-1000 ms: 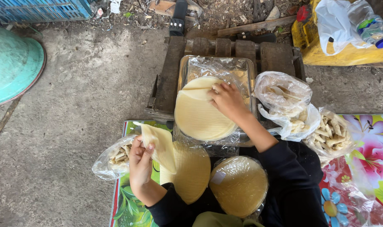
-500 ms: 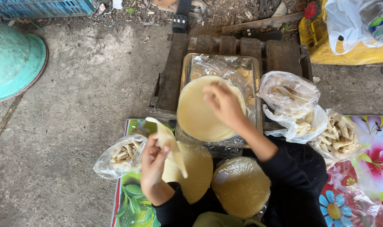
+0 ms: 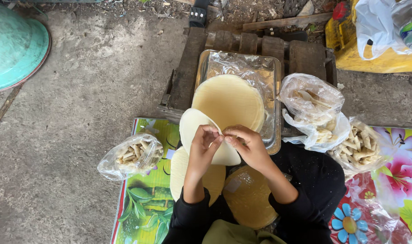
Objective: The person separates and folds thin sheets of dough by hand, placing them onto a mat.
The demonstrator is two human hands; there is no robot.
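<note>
A thin round wrapper [image 3: 201, 135] is held up by both hands, just in front of the tray [image 3: 273, 90]. Its edge is pinched by the fingers of the left hand [image 3: 205, 145] and the right hand [image 3: 247, 145], which are closed on it and almost touch each other. A stack of wrappers [image 3: 231, 101] is seen lying on the plastic-lined tray, which is set on a wooden pallet [image 3: 188, 68]. A bag of small rolls [image 3: 131, 156] is seen on the flowered mat [image 3: 147, 199] to the left. More bags [image 3: 332, 122] lie to the right.
</note>
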